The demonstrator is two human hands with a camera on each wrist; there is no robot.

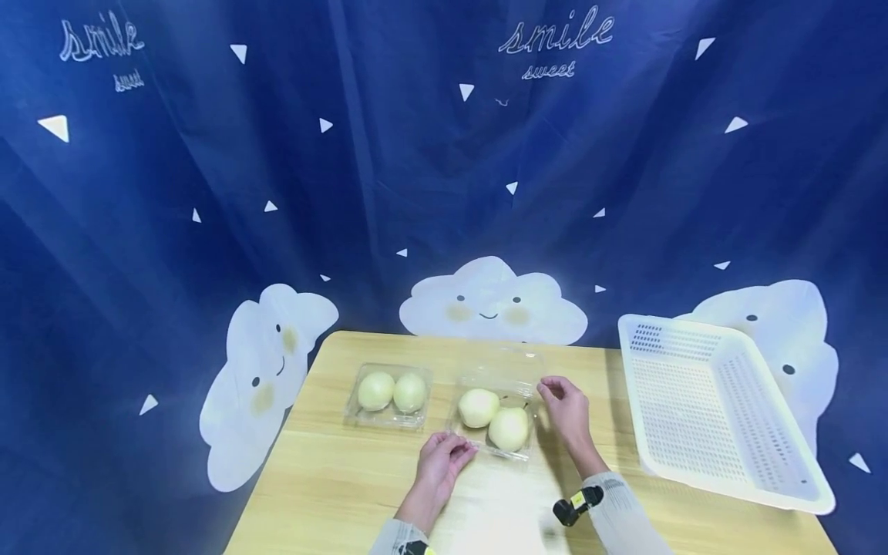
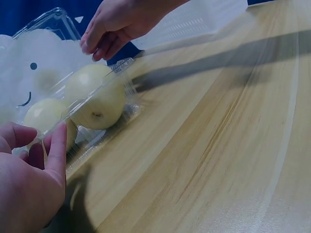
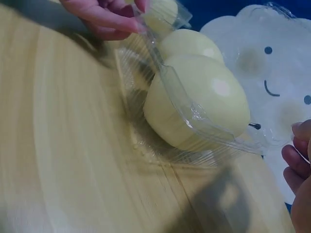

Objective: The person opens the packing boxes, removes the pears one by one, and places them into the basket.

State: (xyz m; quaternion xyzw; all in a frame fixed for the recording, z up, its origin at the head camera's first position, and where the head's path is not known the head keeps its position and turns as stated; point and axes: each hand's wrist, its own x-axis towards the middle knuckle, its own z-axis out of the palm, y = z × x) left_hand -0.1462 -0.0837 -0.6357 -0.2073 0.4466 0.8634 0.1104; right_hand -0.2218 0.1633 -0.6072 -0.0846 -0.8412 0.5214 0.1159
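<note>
Low at center, the left hand (image 1: 442, 466) pinches a clear container (image 1: 512, 456) by its rim, likely flimsy, best held there. Whether the right hand (image 1: 565, 408) grips is unclear.

The clear rectangular plastic box (image 3: 194, 158) is glossy, the round pale-yellow pears (image 3: 214, 97) smooth. From here, the yellowish wood-grained tabletop (image 1: 333, 478) gleams; the white rectangular basket (image 1: 687, 408) is plastic.

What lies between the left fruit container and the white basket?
The head view shows the open clear container with two pale fruits there; the left hand pinches its near edge, and the right hand is beside it.
</note>
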